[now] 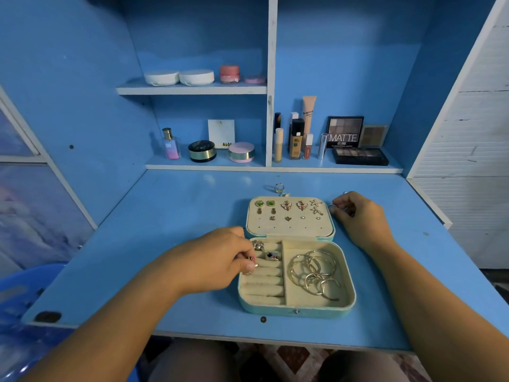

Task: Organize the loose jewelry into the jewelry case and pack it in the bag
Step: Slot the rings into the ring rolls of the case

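Roughly halfway along, by the look of the case. At the left, the left hand (pixel 220 257), fingers curled, pinching a small gold-coloured ring (pixel 250 262) just above the cream ring rolls in the left compartment of the open teal padded jewelry case (pixel 297 312). Beside it, already seated in the rolls: a silver bow-shaped ring (pixel 258 245) and a ring with a dark square top (pixel 272 255). Further right, in the larger compartment, a loose heap of thin gold and silver bangles (pixel 314 274). On the cream lid panel, lying open behind, several pairs of earrings (pixel 287 208) pinned in rows, the lowest holes not used. Behind the lid, on the blue desk (pixel 165 230), two loose rings (pixel 279 187), not yet packed. Just right of the lid, the right hand (pixel 358 216), low on the desk, fingers curled around a small silvery piece (pixel 332 207), probably one more ring; too small to say exactly. Left to do, as judged: seat the remaining rings, close the case, put it into the bag. No bag in view.
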